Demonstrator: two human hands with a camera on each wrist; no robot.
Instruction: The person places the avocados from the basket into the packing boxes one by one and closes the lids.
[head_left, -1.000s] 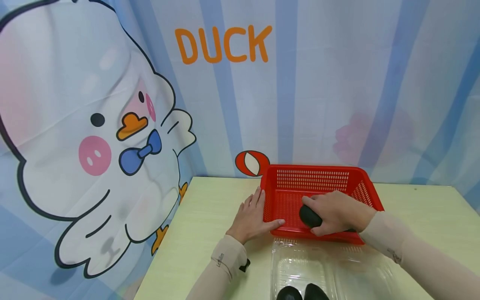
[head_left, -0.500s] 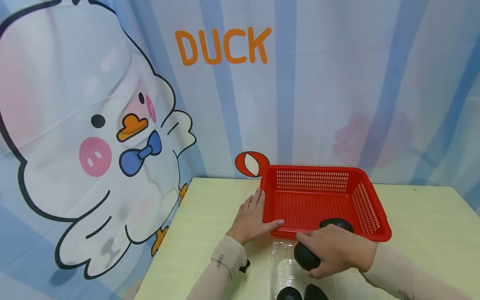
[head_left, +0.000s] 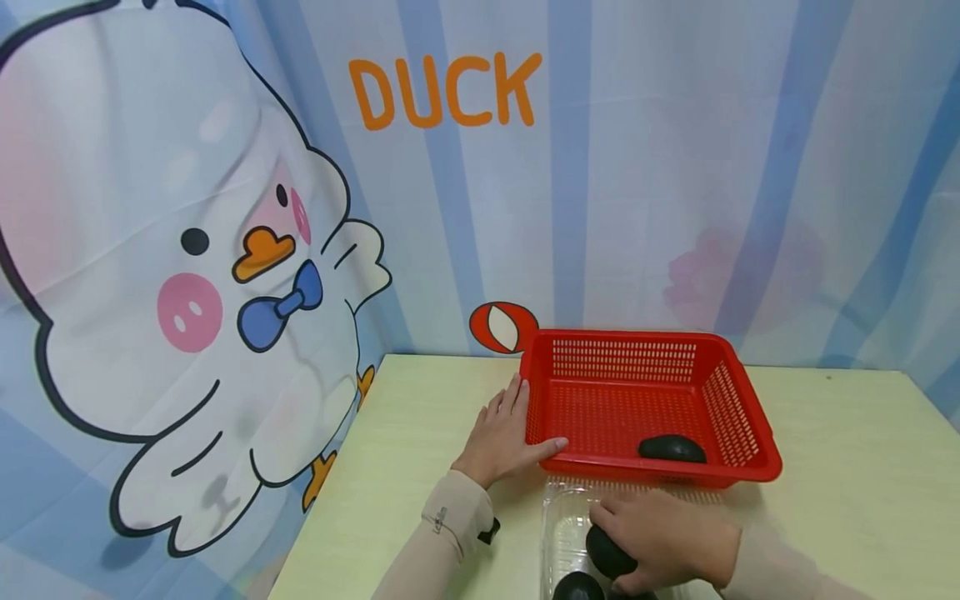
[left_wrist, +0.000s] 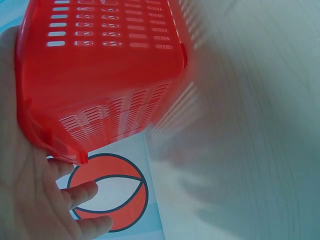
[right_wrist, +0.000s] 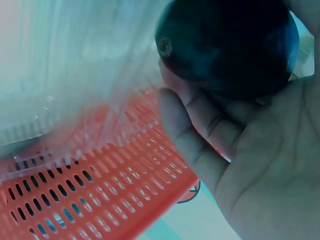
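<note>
In the head view my right hand (head_left: 670,537) grips a dark green avocado (head_left: 609,552) low over the clear plastic container (head_left: 557,525). The right wrist view shows this avocado's stem scar (right_wrist: 165,47) and my fingers curled beneath the fruit. Another avocado (head_left: 672,448) lies in the red basket (head_left: 652,474), near its front wall. A dark avocado (head_left: 577,587) sits in the container at the bottom edge, and one beside it is mostly hidden by my right hand. My left hand (head_left: 501,437) rests straight-fingered against the basket's left side, thumb over the front rim.
The basket stands at the back of the pale wooden table (head_left: 405,442), just behind the container. Behind the table hangs a blue and white curtain (head_left: 622,167) printed with a duck. The container's near part is cut off by the frame.
My right hand has carried the avocado out of the basket, toward me and down into the container area. The avocado left in the basket has come into view. My left hand stays put.
</note>
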